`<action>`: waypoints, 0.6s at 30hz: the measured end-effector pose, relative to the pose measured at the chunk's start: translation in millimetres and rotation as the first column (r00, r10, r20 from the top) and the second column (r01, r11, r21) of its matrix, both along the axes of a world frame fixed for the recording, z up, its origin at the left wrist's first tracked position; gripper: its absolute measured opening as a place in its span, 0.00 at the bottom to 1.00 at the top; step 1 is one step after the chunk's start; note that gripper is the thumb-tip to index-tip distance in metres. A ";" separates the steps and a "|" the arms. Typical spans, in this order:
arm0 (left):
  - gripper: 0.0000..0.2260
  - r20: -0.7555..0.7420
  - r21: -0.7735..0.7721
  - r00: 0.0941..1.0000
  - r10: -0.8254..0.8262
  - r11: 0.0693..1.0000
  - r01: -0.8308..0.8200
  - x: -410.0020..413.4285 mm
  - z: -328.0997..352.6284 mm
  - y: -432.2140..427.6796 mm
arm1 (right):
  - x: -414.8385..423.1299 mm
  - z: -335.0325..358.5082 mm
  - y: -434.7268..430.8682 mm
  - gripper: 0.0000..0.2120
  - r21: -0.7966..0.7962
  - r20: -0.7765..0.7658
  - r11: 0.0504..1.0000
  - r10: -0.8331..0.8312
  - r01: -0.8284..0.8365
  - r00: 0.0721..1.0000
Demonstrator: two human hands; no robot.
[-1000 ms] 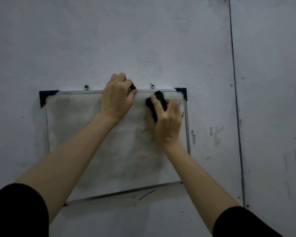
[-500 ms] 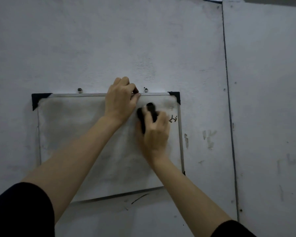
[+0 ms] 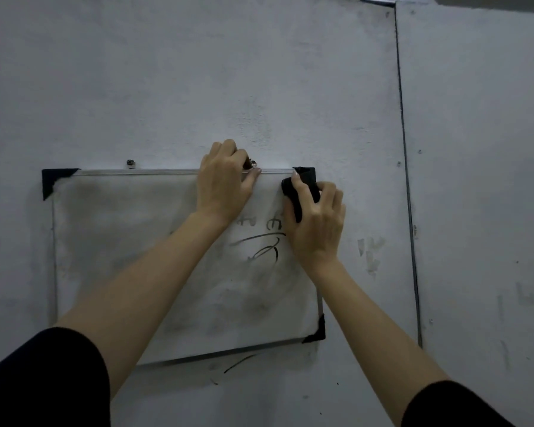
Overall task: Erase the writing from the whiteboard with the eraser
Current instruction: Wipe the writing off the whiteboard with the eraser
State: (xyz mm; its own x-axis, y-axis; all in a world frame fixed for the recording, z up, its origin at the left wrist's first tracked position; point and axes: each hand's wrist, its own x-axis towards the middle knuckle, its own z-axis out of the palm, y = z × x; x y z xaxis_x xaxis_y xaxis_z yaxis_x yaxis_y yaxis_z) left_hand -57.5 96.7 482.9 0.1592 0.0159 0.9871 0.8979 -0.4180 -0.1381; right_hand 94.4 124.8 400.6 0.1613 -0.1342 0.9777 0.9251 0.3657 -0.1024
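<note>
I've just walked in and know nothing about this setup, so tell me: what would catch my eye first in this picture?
Two bare forearms reach up to a small whiteboard hung on a grey wall. The right hand presses a black eraser near the board's top right corner, while the left hand grips the top edge. Between the hands, dark writing remains on the smudged surface.

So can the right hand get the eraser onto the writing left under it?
Probably yes: the right hand holds the eraser at the whiteboard's top right corner, and the writing just below-left lies uncovered.
</note>
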 end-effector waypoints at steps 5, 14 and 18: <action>0.10 0.068 -0.003 0.997 -0.023 1.000 0.024 5.3 -0.7 1.0 | -3.8 -47.9 -2.5 0.16 0.006 -0.034 1.000 0.025 -0.025 0.999; 0.09 0.093 0.011 0.995 -0.024 1.000 0.023 5.9 -3.3 3.9 | -2.8 -23.4 2.0 0.15 0.022 -0.014 0.998 0.062 -0.062 0.998; 0.10 0.080 0.023 0.997 -0.002 1.000 0.000 4.3 -4.8 7.0 | -6.9 5.8 2.0 0.15 0.041 -0.055 0.997 0.068 -0.065 0.996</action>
State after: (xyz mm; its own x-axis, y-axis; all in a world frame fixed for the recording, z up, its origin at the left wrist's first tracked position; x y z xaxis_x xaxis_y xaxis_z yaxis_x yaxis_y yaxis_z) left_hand -53.2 103.7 478.1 0.0802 -0.0070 0.9968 0.9058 -0.4168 -0.0758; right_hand 87.5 126.8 406.4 0.2254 -0.1595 0.9611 0.8918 0.4310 -0.1376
